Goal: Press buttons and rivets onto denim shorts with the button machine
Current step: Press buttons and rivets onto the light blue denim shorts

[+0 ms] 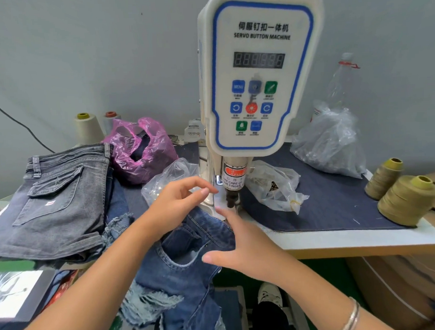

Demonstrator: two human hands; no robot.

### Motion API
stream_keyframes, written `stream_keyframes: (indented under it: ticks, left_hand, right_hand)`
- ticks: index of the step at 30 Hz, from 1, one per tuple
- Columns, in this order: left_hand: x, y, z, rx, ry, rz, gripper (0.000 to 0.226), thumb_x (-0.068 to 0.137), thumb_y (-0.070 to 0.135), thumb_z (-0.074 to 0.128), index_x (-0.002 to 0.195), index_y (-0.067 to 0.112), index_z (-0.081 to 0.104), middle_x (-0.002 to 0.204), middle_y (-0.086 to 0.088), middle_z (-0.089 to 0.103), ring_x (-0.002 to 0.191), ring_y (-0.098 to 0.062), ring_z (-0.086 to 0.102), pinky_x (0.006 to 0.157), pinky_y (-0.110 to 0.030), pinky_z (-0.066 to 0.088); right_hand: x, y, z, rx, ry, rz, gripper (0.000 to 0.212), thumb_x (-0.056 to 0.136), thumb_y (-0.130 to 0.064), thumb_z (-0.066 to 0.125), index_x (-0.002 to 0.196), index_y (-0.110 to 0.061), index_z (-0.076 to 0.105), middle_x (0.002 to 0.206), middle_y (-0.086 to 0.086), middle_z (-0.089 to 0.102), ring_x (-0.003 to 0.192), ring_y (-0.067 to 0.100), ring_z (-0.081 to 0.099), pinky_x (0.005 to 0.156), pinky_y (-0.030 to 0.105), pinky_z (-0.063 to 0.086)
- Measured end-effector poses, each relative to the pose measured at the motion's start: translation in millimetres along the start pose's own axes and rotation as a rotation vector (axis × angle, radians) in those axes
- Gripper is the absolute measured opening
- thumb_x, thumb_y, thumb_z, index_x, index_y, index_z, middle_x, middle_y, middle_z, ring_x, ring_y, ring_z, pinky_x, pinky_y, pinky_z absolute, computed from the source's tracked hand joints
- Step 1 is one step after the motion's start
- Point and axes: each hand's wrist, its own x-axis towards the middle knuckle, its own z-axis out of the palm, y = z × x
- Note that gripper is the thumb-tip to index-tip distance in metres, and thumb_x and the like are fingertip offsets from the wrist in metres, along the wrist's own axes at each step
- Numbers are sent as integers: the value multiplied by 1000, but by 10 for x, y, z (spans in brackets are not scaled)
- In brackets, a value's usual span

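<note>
**Blue shorts laid under the button machine, both hands loose**

Over on the left, a folded stack of grey denim shorts is parked on the table, with two thread cones stood behind it against the plain grey wall. A pink plastic bag is slumped next to them, then a clear bag.

The left hand is held just above the blue denim shorts, fingers loosely curled, nothing gripped as far as can be seen. The shorts are draped over the table edge right in front of the machine's black punch, frayed hems hanging down.

The button machine is labelled "SERVO BUTTON MACHINE" under a line of Chinese characters, with a digit display and a "MENU" key among the blue, green and red buttons. A warning sticker lower down reads "TAKE CARE OF YOUR FINGER", partly cut off.

The right hand is rested flat on the shorts, fingers spread, a silver bangle worn on the wrist.

Further right, more clear bags of small hardware, a plastic bottle and two olive thread spools are set on a dark denim mat covering the white table.
</note>
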Motion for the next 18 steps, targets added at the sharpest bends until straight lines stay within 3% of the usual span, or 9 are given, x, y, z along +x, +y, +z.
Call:
stream_keyframes:
  ticks: [3,5,6,8,11,12,14,16,18]
  left_hand:
    - [33,32,71,-42,10,-14,24,97,22,54,83,35,69,62,-11,35,49,-13,26,45,-20,20]
    - [53,19,102,-72,9,-34,23,96,21,56,82,33,68,60,-10,35,50,-15,29,47,-21,23]
    - [64,10,114,-81,-7,-53,18,94,23,57,82,31,68,58,-9,37,50,-16,32,47,-20,25]
    - [88,-52,99,-86,-64,-106,12,93,21,57,86,24,67,57,5,50,51,-10,43,51,-15,34]
    - [108,-151,13,-94,-197,-250,10,95,12,56,94,14,66,76,8,66,68,1,61,65,-8,43]
    - [104,-186,-9,-93,-267,-301,11,92,17,59,99,11,65,86,2,69,77,-1,64,73,-11,46]
    - [90,-250,-27,-80,-373,-366,34,84,27,62,111,7,62,109,-7,69,102,-14,64,95,-25,46]
    - [71,-297,0,-96,-383,-400,41,82,30,64,115,6,60,115,-7,67,109,-17,62,102,-33,42]
    - [61,-333,29,-95,-351,-417,39,86,35,66,114,8,62,115,-4,68,110,-16,63,106,-34,41]
  right_hand:
    - [19,22,-36,-19,-27,26,66,71,-58,67,128,-28,49,123,-10,60,110,9,57,94,35,48]
    - [30,54,-42,15,-11,-2,41,79,-46,67,99,-11,61,92,-3,66,84,12,61,77,34,48]
    - [27,70,-57,39,-17,-3,34,81,-41,66,83,-7,59,76,-2,60,69,11,55,67,31,43]
    - [19,115,-116,152,-36,57,27,83,-35,65,66,-15,58,63,-6,54,60,7,51,60,24,39]
    - [29,221,-255,553,-50,224,18,88,-23,60,75,-21,72,79,2,71,70,14,66,66,23,49]
    - [42,269,-297,652,-63,260,21,90,-19,58,77,-19,75,83,7,73,72,17,68,66,24,50]
    - [78,341,-336,747,-94,313,28,92,-17,54,76,-19,76,84,8,74,71,18,70,61,23,51]
    - [111,385,-342,816,-80,371,32,91,-20,55,67,-21,76,79,7,74,67,17,70,57,22,51]
    - [152,404,-361,904,-43,408,26,88,-23,59,70,-22,78,84,9,74,70,21,69,64,27,52]
